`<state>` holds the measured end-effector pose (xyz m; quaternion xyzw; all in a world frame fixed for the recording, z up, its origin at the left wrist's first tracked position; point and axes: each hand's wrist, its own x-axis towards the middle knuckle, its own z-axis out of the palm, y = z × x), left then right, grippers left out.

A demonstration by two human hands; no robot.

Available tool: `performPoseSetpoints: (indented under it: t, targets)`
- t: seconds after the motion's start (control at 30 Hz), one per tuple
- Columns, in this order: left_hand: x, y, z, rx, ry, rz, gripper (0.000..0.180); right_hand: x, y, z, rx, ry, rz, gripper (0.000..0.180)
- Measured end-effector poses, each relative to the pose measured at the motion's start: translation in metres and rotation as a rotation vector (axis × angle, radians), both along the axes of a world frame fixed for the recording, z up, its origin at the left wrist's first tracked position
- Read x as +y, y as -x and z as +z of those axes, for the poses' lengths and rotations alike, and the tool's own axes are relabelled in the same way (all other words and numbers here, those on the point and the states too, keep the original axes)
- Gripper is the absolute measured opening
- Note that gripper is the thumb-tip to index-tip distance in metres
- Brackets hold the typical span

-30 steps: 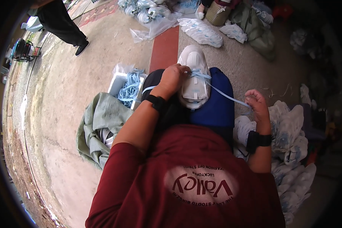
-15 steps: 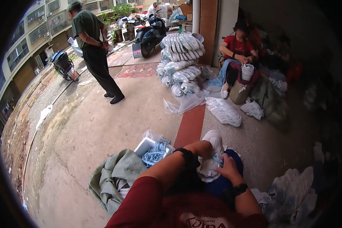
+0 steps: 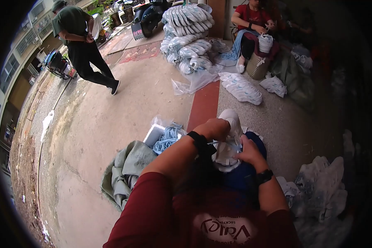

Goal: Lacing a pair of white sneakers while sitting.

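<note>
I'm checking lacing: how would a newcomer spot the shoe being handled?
Start at the dark red shirt along the bottom edge. Just above it, by the blue cloth, lies a white shoe, toe pointing away. Unlike the stacked shoes beyond, it lies singly between the camera wearer's left hand and right hand.

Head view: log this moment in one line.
left hand: over white shoe, grip unclear | right hand: at shoe's right side, grip unclear | shoe: toe pointing away | blue laces: in white box

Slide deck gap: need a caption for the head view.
Left hand and right hand at a white shoe, blue laces in a white box at left.
</note>
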<state>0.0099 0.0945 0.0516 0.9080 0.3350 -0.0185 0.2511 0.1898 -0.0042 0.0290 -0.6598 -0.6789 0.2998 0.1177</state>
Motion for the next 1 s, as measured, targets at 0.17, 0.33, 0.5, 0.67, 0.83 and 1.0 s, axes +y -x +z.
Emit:
performPoseSetpoints:
  t: [0.17, 0.33, 0.5, 0.67, 0.83, 1.0]
  targets:
    - [0.013, 0.040, -0.015, -0.247, 0.091, 0.001, 0.027, 0.013, -0.003, -0.008, 0.127, -0.101, -0.005, 0.066]
    - [-0.006, 0.048, -0.051, -0.518, 0.523, 0.250, 0.028, 0.009, -0.006, -0.018, 0.096, -0.141, -0.032, 0.060]
    - [-0.021, 0.053, -0.059, -0.687, 0.612, 0.325, 0.025, 0.000, -0.007, -0.016, 0.109, -0.105, -0.024, 0.058]
    - [-0.019, 0.054, -0.050, -0.636, 0.474, 0.238, 0.020, -0.005, -0.005, -0.012, 0.105, -0.101, -0.029, 0.057]
    - [-0.020, 0.046, -0.051, -0.559, 0.185, 0.313, 0.009, -0.015, 0.001, -0.001, 0.077, -0.132, -0.046, 0.045]
    - [-0.035, 0.028, -0.049, -0.575, -0.398, 0.383, 0.005, -0.023, -0.016, -0.017, 0.301, -0.196, -0.157, 0.025]
